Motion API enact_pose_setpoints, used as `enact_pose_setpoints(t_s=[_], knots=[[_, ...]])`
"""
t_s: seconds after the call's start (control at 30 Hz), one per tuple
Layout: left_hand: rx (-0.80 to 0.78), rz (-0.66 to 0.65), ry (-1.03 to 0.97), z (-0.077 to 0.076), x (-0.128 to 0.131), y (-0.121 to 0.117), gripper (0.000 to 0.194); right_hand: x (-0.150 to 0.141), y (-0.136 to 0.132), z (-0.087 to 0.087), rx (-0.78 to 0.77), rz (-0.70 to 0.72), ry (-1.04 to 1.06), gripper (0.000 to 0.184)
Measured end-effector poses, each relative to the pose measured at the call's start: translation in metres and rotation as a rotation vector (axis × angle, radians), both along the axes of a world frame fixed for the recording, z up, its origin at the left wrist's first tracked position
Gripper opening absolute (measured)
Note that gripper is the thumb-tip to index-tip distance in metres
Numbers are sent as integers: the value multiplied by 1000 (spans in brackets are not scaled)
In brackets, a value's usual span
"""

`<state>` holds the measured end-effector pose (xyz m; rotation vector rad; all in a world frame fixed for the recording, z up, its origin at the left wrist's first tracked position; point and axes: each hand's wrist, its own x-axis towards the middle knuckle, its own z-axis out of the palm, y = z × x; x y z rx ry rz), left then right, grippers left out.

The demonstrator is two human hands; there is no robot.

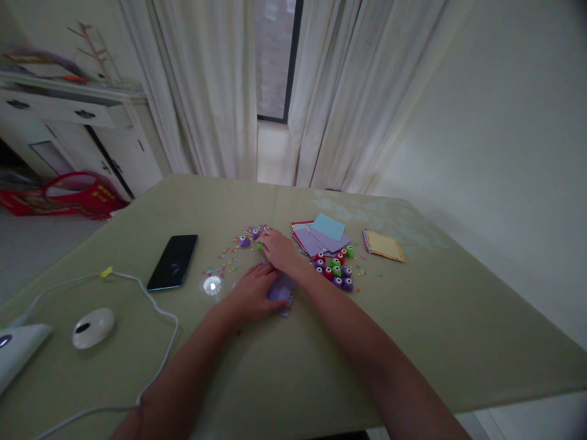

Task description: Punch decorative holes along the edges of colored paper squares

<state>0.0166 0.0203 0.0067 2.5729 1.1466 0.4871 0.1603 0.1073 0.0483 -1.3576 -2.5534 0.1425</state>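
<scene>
My left hand lies spread on a small purple card, its thumb stretched across the lower part. Crossing just above it, my right hand reaches left with bent fingers. A green googly-eyed piece shows at its fingertips; the hand partly hides it. Beyond the fingers sit a purple googly-eyed piece and a few others among coloured confetti. To the right of my right wrist, several red, green and purple googly-eyed pieces stand in a cluster.
Behind the cluster lies a stack of coloured cards, with a bordered yellow card pile farther right. At left are a black phone, a clear round object, a white mouse-shaped object and a white cable.
</scene>
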Motion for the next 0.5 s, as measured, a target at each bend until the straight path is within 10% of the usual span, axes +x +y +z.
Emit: enact_pose_setpoints(t_s=[0.27,0.5], knots=[[-39,76,32,-7,2,5,82,87,-93,-9,49,-298,-86,30],[29,98,49,-12,6,1,78,95,-130,-19,0,-218,115,30]])
